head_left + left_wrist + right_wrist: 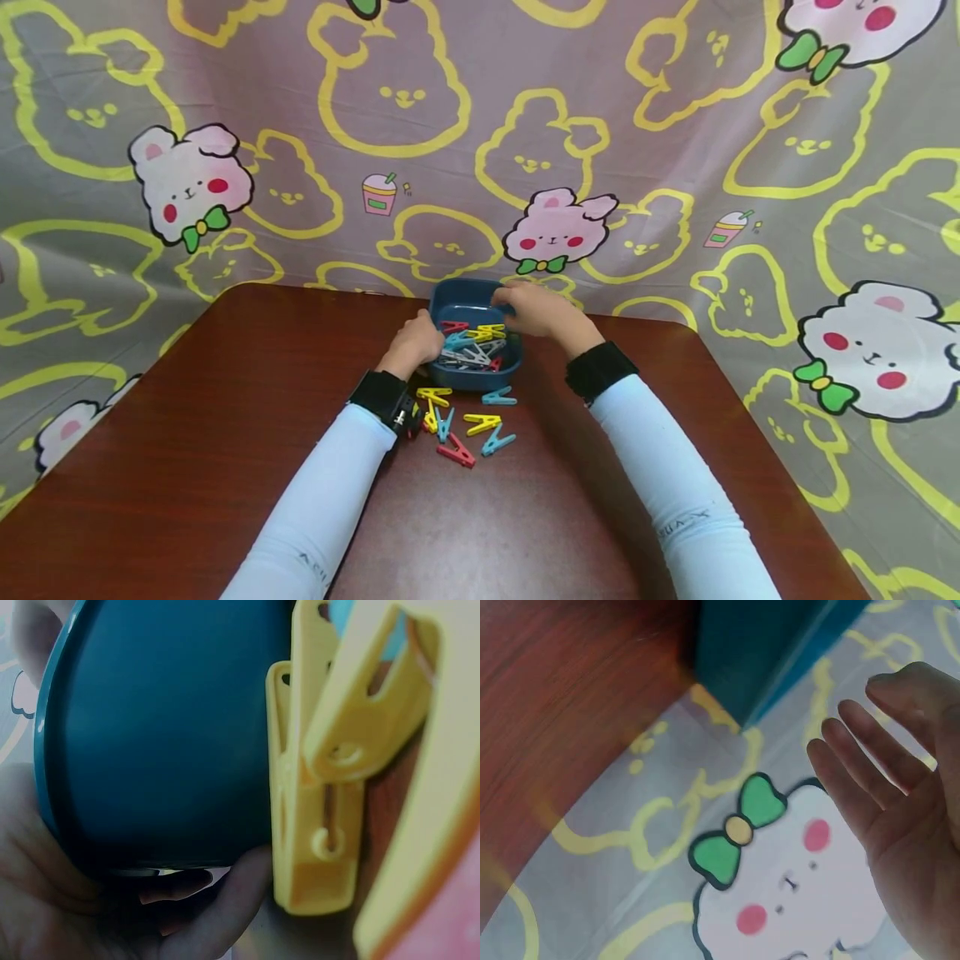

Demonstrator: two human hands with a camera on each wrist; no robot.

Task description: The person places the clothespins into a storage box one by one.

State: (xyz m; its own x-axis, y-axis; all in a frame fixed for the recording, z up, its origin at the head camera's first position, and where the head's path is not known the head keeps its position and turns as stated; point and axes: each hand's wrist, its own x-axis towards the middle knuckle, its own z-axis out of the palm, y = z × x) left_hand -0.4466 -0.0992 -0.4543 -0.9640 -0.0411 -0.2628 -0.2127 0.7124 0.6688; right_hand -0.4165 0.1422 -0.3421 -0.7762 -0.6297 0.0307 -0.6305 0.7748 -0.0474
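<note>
A dark blue plastic bin (471,381) holds several clothespins in red, yellow, blue and grey. My left hand (416,342) grips the bin's left side; in the left wrist view its thumb side lies at the rim and a finger curls under the bin (172,735). Over the bin's right rim is my right hand (542,312). In the right wrist view this hand (907,787) has its fingers extended, apart from the bin (757,660), with nothing in them. Yellow clothespins (319,847) stand close against the bin in the left wrist view.
In front of the bin, loose clothespins lie on the brown table (300,400): a red clothespin (457,452), a blue clothespin (498,440), a yellow clothespin (482,423) and several others. A patterned cloth (420,75) hangs behind the table's far edge.
</note>
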